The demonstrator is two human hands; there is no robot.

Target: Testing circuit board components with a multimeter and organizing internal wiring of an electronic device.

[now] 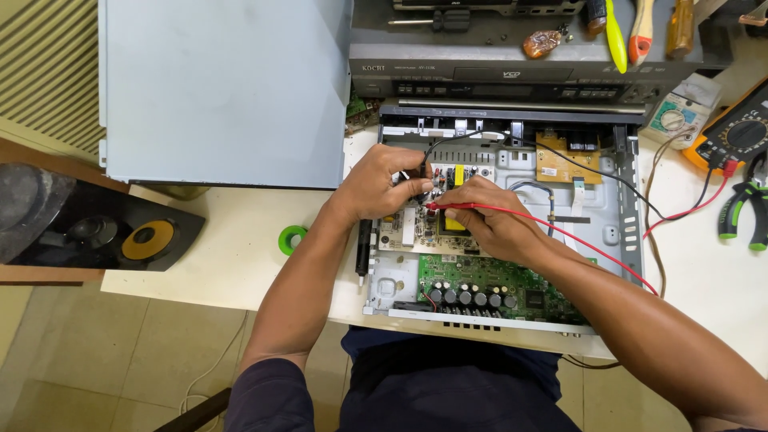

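1. The bench (240, 256), pale, fills the middle of the frame.
2. A grey metal cover (224, 88) lies at upper left.
3. An open chassis (616, 216) sits at centre right, below a grey player (480, 68) at the top.
4. A black speaker (120, 236) lies at the left edge.
5. A green board (496, 292) sits in the chassis at lower centre; a pale board (404, 228) lies above it, under both hands.
6. The left hand (384, 186), fingers curled together, pinches a black probe (422, 176) against the pale board.
7. The right hand (492, 216), just beside it, pinches a red probe (436, 206), tip on the same board.
8. A meter (740, 132) is at upper right, green pliers (744, 212) below it.
9. A green tape roll (292, 239) lies left of the left forearm.
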